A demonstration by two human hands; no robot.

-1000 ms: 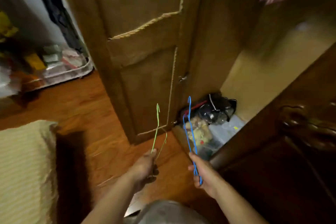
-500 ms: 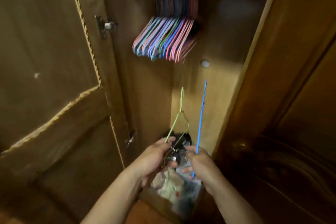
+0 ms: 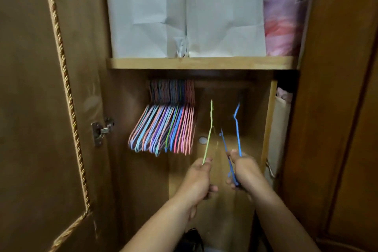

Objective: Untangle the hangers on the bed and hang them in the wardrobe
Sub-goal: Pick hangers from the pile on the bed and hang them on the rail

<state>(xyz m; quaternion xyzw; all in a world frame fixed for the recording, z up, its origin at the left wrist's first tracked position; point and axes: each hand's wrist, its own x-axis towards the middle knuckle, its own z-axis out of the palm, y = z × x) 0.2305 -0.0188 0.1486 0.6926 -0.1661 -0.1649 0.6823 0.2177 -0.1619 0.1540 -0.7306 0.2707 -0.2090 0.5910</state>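
Hangers are raised hook-up toward the wardrobe rail: left hand (image 3: 196, 178) fingers curl round the green hanger (image 3: 209, 135), right hand (image 3: 244, 170) fingers grip the blue hanger (image 3: 237, 129), beside the hung row (image 3: 165, 129), probably ready for hooking on.

Light wooden shelf board (image 3: 204, 63) spans the open brown wardrobe (image 3: 337, 108) from side to side. Standing directly on it: a large white folded fabric storage bag (image 3: 155, 10) at left, a second white fabric bag (image 3: 225, 10) touching it at centre, and a pink-and-purple floral plastic-wrapped bundle (image 3: 284, 16) at right against the second bag. Beneath the shelf, a packed row of pink, blue and purple wire hangers (image 3: 163, 129) hangs at the left end
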